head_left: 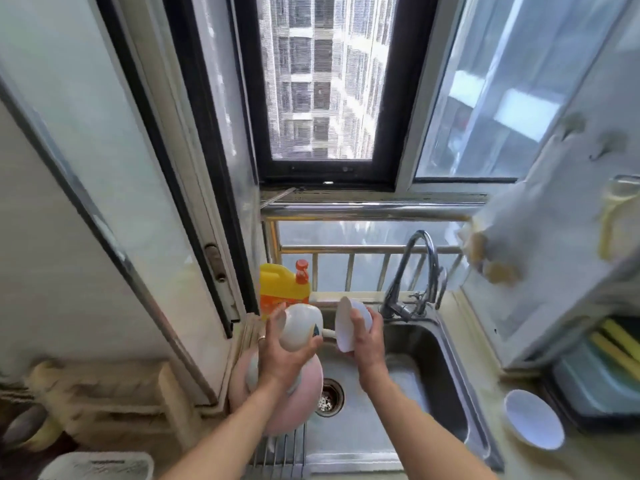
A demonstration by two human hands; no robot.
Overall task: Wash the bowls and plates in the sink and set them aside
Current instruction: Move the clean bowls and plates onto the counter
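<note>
Over the sink point(436, 355), the left hand point(277, 355) grips a white bowl point(300, 326) and the right hand point(367, 341) grips another bowl point(346, 323), tilted. No water seems to run; carry each under the tap point(420, 268), turning slowly, fingers firm on wet rims.

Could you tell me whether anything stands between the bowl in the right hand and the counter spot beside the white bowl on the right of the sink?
Nothing visible does. The right hand holds a white bowl over the sink; between it and the counter bowl lies only open basin and rim. The faucet stands further back, off that path.
</note>
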